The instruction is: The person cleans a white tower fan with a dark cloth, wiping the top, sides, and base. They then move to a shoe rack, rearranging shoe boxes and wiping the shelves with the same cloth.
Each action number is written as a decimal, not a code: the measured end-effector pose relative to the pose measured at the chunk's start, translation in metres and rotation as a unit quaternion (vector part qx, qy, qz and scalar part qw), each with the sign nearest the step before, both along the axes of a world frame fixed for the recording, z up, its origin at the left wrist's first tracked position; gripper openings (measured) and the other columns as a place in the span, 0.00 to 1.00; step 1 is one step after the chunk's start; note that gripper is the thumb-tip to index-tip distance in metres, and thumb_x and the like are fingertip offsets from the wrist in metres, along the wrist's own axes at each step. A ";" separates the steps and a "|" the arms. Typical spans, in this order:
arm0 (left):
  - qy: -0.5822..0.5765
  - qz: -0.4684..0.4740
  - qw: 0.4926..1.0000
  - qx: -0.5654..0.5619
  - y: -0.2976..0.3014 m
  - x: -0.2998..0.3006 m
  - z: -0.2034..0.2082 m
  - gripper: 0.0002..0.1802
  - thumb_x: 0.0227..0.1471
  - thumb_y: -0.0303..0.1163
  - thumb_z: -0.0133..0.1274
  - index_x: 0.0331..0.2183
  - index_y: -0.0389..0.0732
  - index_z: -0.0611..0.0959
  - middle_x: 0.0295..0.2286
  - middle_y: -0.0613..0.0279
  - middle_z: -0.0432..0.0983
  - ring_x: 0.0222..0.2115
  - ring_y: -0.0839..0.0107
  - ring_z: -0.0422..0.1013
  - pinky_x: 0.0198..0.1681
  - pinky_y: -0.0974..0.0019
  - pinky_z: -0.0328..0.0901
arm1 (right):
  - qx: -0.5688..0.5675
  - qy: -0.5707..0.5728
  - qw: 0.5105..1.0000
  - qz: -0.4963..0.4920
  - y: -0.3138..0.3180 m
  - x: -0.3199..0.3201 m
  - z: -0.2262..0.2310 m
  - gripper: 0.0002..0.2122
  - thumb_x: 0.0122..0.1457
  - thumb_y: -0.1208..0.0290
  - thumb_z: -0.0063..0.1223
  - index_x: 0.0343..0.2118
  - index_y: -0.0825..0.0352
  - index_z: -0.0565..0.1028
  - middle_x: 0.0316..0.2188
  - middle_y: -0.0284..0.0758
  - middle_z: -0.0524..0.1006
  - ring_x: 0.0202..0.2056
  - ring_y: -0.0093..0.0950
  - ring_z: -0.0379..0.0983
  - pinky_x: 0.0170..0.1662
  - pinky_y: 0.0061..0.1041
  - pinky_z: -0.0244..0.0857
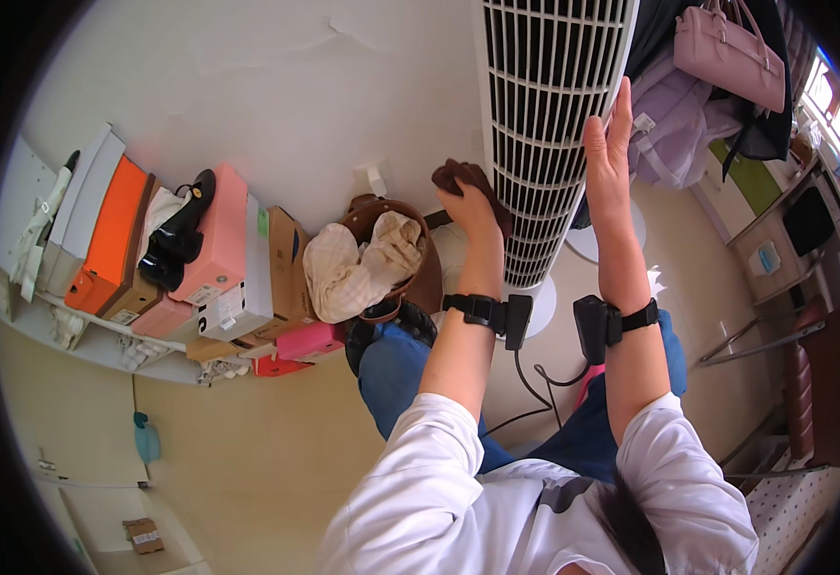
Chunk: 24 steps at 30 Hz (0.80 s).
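A tall white tower fan (544, 115) with a slatted grille stands on a round base in front of me. My left hand (473, 206) grips a brown cloth (458, 177) and presses it against the left side of the fan. My right hand (609, 149) lies flat and open against the right side of the grille, fingers straight up. Both wrists carry black strapped devices with a cable hanging between them.
A brown basket (420, 254) with cream fabric sits left of the fan. Stacked shoe boxes (219, 259) and black shoes (179, 235) line the wall at left. A pink handbag (726, 43) and lilac garment (674, 125) hang at upper right; a chair (803, 383) stands at right.
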<state>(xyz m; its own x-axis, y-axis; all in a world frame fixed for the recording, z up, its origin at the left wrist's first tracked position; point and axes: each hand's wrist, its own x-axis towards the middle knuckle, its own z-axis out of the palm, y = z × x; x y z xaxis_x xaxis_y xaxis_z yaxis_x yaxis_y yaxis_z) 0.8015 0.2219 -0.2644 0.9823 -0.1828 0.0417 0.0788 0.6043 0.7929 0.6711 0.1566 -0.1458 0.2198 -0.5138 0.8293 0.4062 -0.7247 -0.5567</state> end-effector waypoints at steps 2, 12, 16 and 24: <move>0.081 -0.005 0.996 -0.022 0.004 -0.012 -0.012 0.12 0.64 0.35 0.42 0.44 0.38 0.69 0.33 0.59 0.71 0.27 0.71 0.68 0.29 0.68 0.65 | -0.003 0.006 1.000 0.016 0.002 -0.005 0.003 0.31 0.67 0.60 0.40 0.67 0.69 0.45 0.67 0.41 0.49 0.66 0.32 0.45 0.66 0.30 0.38; -0.068 0.082 0.993 0.043 0.013 -0.103 -0.015 0.27 0.61 0.38 0.47 0.56 0.36 0.59 0.46 0.49 0.65 0.48 0.62 0.65 0.54 0.63 0.60 | 0.218 0.018 0.965 0.145 -0.020 -0.010 -0.006 0.34 0.66 0.43 0.31 0.64 0.70 0.53 0.62 0.39 0.60 0.61 0.28 0.57 0.63 0.27 0.50; -0.242 0.103 0.961 0.090 0.008 -0.135 0.014 0.28 0.56 0.24 0.43 0.57 0.35 0.57 0.47 0.51 0.60 0.45 0.63 0.62 0.57 0.61 0.53 | 0.309 0.023 0.944 0.110 -0.053 -0.012 -0.028 0.37 0.64 0.39 0.31 0.59 0.74 0.62 0.55 0.40 0.69 0.54 0.29 0.66 0.58 0.26 0.59; -0.087 0.081 0.982 0.147 0.002 -0.117 -0.080 0.29 0.52 0.18 0.35 0.57 0.34 0.56 0.51 0.47 0.61 0.50 0.59 0.63 0.58 0.61 0.55 | 0.193 0.076 0.965 0.159 -0.043 -0.030 -0.037 0.33 0.66 0.41 0.27 0.66 0.62 0.52 0.63 0.33 0.59 0.61 0.25 0.56 0.62 0.26 0.50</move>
